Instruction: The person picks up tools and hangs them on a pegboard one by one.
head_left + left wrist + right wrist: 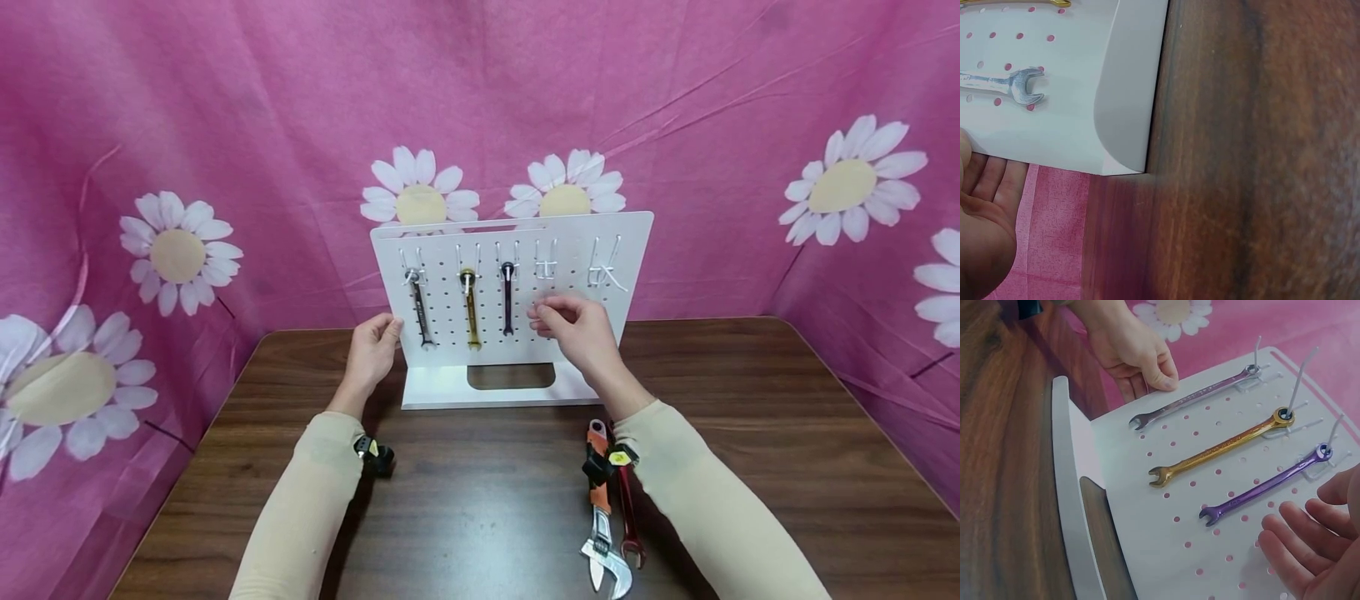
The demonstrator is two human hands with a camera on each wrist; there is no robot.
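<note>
Hanging on the pegboard (447,317): silver wrench (1197,395), gold wrench (1222,447), purple wrench (1266,485)

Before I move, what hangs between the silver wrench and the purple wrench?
The gold wrench hangs between the silver wrench and the purple wrench on the white pegboard; the right wrist view shows all three.
</note>
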